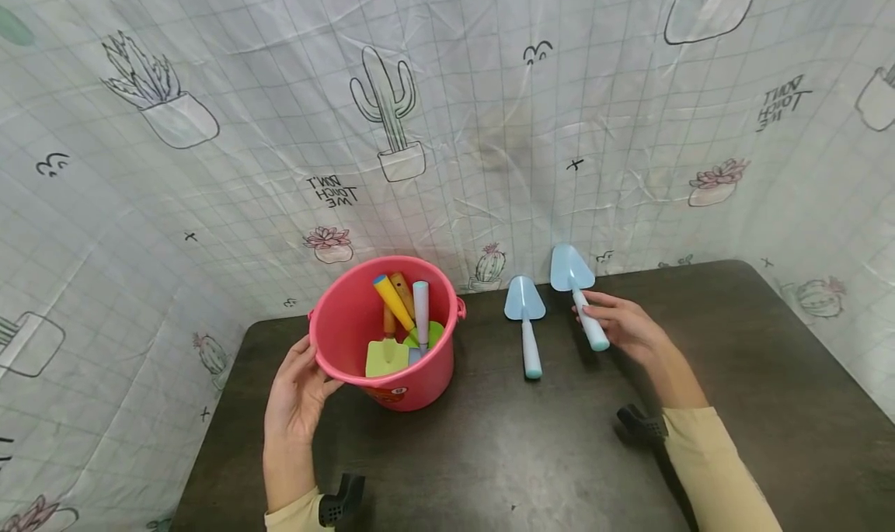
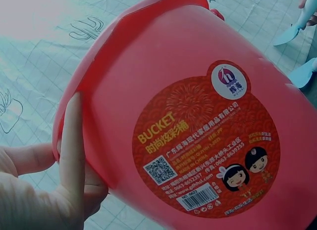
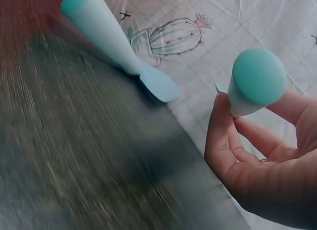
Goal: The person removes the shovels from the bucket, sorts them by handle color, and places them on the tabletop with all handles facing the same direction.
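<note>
My left hand [image 1: 297,396] grips the left rim of a red plastic bucket [image 1: 426,384], which tilts toward me. In the left wrist view its printed round label [image 2: 203,146] faces the camera. My right hand [image 1: 625,330] pinches the white handle of a light blue trowel [image 1: 591,324], its blade pointing away from me at the table's far edge. A second light blue trowel [image 1: 531,349] lies on the table between the bucket and the held one. Inside the bucket are a yellow handle [image 1: 394,303], a white handle [image 1: 421,311] and a pale yellow-green blade [image 1: 387,359].
The dark wooden table [image 1: 503,454] runs back to a white curtain [image 1: 482,128] printed with cacti, hanging behind and at both sides. Black wrist devices [image 1: 341,501] sit on both forearms. The bucket stands near the table's far left part.
</note>
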### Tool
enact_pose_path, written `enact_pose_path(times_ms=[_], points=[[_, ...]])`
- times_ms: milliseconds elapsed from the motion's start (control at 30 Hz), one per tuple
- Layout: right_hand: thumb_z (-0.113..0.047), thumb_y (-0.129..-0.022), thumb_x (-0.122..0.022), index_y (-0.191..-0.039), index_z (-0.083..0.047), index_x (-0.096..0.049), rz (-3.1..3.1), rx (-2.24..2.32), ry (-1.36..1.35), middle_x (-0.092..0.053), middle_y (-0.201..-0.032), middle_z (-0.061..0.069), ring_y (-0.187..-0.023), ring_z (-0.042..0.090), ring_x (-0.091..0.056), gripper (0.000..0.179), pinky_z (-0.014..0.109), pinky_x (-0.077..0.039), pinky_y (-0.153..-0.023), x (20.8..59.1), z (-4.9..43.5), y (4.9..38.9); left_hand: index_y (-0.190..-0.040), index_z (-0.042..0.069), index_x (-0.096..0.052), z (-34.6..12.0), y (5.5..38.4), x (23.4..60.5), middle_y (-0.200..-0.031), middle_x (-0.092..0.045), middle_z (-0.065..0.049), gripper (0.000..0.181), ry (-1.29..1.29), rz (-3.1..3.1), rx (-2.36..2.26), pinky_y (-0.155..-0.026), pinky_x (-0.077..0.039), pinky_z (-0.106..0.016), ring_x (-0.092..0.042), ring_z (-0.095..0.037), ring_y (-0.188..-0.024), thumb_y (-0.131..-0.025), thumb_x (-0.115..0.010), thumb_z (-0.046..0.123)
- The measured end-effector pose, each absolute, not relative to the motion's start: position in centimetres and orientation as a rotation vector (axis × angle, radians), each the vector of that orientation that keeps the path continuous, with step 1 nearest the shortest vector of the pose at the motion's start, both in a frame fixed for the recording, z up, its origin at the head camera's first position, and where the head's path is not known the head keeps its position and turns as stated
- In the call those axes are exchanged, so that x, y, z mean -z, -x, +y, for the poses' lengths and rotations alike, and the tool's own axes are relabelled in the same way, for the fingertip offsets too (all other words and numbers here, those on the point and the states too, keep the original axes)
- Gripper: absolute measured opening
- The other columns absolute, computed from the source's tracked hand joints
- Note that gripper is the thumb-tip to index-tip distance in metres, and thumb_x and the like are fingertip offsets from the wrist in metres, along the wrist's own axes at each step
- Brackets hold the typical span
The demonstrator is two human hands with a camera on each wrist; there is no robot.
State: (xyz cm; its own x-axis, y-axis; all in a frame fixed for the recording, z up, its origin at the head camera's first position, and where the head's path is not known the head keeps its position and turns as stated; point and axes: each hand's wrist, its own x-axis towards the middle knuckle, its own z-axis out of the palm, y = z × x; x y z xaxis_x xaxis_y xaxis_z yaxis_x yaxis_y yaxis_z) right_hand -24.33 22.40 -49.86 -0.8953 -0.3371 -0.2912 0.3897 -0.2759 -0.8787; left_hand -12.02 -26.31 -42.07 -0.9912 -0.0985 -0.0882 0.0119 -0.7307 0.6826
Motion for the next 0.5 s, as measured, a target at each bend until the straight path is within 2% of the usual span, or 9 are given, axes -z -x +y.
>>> enact_pose_path(times_ms=[133,233,400,500], points=[[-0.010,-0.095,-0.059,-0.147,0.002,-0.029,1.643,2.151,-0.066,-0.070,-0.105,-0.006,-0.093,0.006,-0.064,0.062,0.021,-0.051,-0.070,50.0,22.8,24.0,-0.128,0.005,-0.042,-26.3,12.0,42.1,-0.134,-0.045,-0.015,0.026,-0.222,-1.135,2.861,-0.078,-0.053,-0.050,-0.050,-0.029,-0.124,-0.101,-0.043,0.007],[-0.010,-0.095,-0.059,-0.147,0.007,-0.021,1.701,2.119,-0.049,-0.070,-0.105,-0.007,-0.095,0.002,-0.062,0.067,0.018,-0.049,-0.074,50.2,23.3,23.8,-0.128,0.005,-0.042,-26.3,12.0,42.1,-0.133,-0.045,-0.015,0.026,-0.219,-1.129,2.862,-0.076,-0.054,-0.050,-0.054,-0.029,-0.119,-0.101,-0.042,0.007],[-0.009,-0.096,-0.058,-0.147,0.009,-0.018,1.723,2.093,-0.051,-0.070,-0.105,-0.005,-0.096,0.001,-0.062,0.068,0.018,-0.049,-0.076,50.9,23.8,23.9,-0.126,0.004,-0.044,-26.4,12.1,42.0,-0.128,-0.047,-0.016,0.025,-0.194,-1.126,2.862,-0.074,-0.055,-0.048,-0.062,-0.024,-0.104,-0.101,-0.043,0.008],[-0.010,-0.096,-0.058,-0.147,0.009,-0.019,1.738,2.080,-0.046,-0.070,-0.105,-0.005,-0.096,0.002,-0.062,0.067,0.019,-0.049,-0.076,51.1,24.0,23.9,-0.127,0.003,-0.043,-26.3,12.1,42.0,-0.130,-0.045,-0.016,0.026,-0.201,-1.116,2.866,-0.075,-0.055,-0.049,-0.062,-0.024,-0.104,-0.101,-0.043,0.008]])
